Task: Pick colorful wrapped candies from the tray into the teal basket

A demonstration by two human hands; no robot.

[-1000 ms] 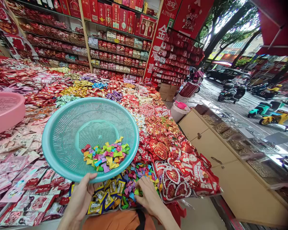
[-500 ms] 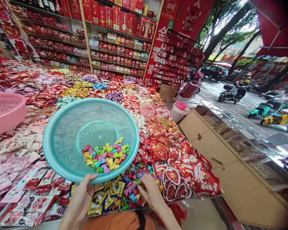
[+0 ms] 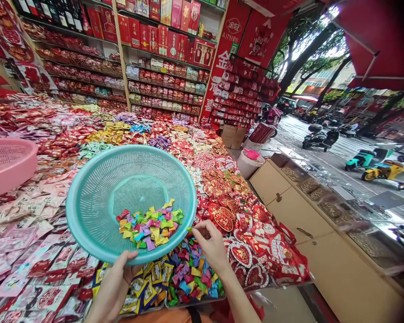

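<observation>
A teal plastic sieve basket (image 3: 87, 233) is tilted toward me, with small bright wrapped candies (image 3: 151, 226) gathered on its lower right side. My left hand (image 3: 116, 280) grips its near rim, thumb on top and fingers hidden underneath. Just right of the rim, my right hand (image 3: 210, 244) pinches a small yellow-green wrapped candy (image 3: 190, 229) between thumb and fingertips. Beneath that hand lies a tray section of loose colourful candies (image 3: 195, 271). Yellow-and-blue wrapped sweets (image 3: 148, 287) fill the section beside it, below the basket.
A pink basket (image 3: 11, 163) sits at the left on heaps of packaged sweets. Red heart-shaped packets (image 3: 256, 273) lie to the right. Past the display stand a beige cabinet (image 3: 299, 224) and a white bin (image 3: 249, 163). Stocked shelves (image 3: 168, 67) line the back.
My right hand has risen from the loose candies to beside the basket's rim, now pinching a candy. My left hand still holds the basket, which sits slightly lower in view.
</observation>
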